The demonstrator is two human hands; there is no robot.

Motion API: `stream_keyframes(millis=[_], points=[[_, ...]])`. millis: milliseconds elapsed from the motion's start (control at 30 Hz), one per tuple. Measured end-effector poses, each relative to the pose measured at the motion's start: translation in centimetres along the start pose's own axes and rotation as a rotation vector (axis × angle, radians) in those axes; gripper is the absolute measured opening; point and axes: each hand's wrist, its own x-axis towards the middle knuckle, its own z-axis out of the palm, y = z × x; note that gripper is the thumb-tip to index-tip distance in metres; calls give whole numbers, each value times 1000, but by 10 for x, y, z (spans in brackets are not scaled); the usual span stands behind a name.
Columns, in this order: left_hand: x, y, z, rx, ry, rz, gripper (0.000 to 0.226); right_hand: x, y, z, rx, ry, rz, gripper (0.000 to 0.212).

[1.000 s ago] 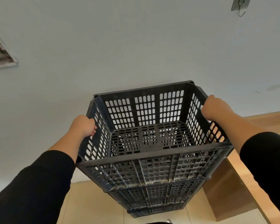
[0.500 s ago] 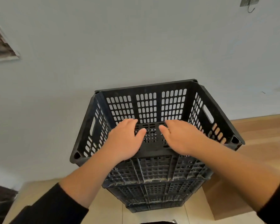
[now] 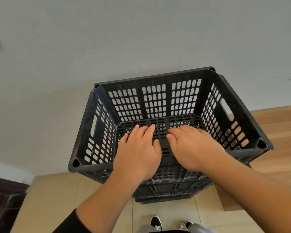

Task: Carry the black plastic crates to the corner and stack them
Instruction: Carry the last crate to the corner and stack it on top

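Head view: left hand (image 3: 138, 153) and right hand (image 3: 191, 148), fingers flat, grasping nothing, press top crate (image 3: 158, 78); push evenly, apparently seating it on the stack (image 3: 166, 192).

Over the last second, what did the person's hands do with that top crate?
Both hands let go of the side handles of the top black slotted plastic crate and moved inward. The left hand and right hand now lie flat over its near rim, fingers straight. The crate stayed on the stack of black crates against the pale wall.
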Motion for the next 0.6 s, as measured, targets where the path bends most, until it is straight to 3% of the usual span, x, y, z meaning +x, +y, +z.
stream_keyframes(millis=[133, 233, 333, 400, 500, 600], points=[[3, -2, -1, -25, -38, -7, 61, -1, 2, 3, -5, 7, -8, 66], [9, -6, -9, -162, -218, -40, 66, -3, 0, -4, 23, -78, -74, 88], [19, -17, -31, -421, -354, -104, 66, -5, 1, -22, 201, -148, -85, 60], [26, -32, -48, -430, -267, -72, 63, -2, 10, -40, 250, -22, -69, 63], [43, -63, -74, -299, -76, -36, 61, 17, 39, -70, 84, 187, -39, 68], [66, -102, -88, -147, 56, -70, 67, 43, 79, -94, -109, 274, 29, 75]])
